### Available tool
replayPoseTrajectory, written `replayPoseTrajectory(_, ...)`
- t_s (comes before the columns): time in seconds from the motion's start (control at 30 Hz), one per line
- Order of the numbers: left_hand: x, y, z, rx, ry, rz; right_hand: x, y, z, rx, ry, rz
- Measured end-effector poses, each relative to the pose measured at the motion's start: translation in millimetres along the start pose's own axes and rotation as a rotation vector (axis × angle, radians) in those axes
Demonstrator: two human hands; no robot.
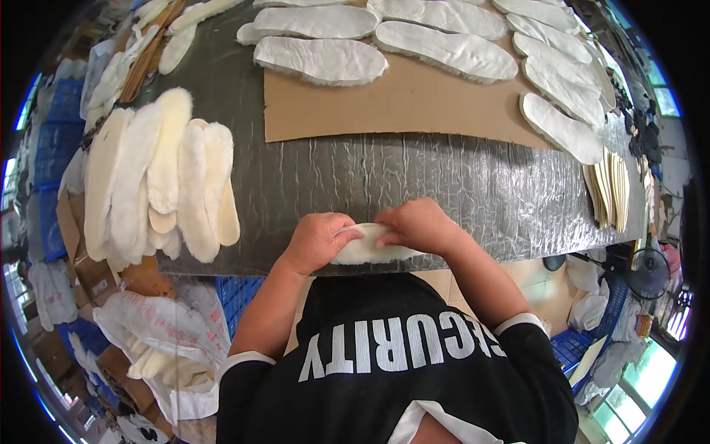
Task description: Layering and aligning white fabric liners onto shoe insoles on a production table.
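At the table's front edge, a cream fleecy insole (373,250) lies crosswise between my two hands. My left hand (322,238) is closed on its left end, with thumb and fingers pinching the upper edge. Toward the other end, my right hand (420,224) grips the same insole, its fingertips bent over the upper edge. The fluffy side shows along the insole's lower edge. Its right end is partly hidden by my right hand and wrist.
A pile of fleecy insoles (163,177) lies at the left, overlapping the table edge. Beyond my hands, white insoles (322,59) rest in rows on a brown cardboard sheet (399,111). A stack of thin cream insole pieces (608,189) stands at right, above a fan (649,274).
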State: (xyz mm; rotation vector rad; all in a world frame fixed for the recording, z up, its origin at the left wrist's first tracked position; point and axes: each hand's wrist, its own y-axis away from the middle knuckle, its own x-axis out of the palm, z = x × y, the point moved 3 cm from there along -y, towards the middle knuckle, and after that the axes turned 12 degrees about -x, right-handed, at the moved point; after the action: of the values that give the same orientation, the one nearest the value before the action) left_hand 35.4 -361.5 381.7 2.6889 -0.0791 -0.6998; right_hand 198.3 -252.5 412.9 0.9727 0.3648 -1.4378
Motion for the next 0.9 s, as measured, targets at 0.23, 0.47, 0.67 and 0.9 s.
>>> replayPoseTrajectory(0.23, -1, 8, 0, 0.180, -0.207, -0.512, 29, -2, -9, 0.058, -0.012, -0.111)
replayPoseTrajectory(0.47, 17, 18, -5, 0.236, -0.374, -0.367, 40, -1, -11, 0.096, -0.185, -0.190)
replayPoseTrajectory(0.67, 30, 18, -11, 0.298, -0.398, -0.302, 61, -12, -33, -0.043, -0.433, -0.062)
replayPoseTrajectory(0.9, 36, 31, -13, 0.503, -0.409, -0.321, 63, -14, -29, 0.089, -0.767, 0.155)
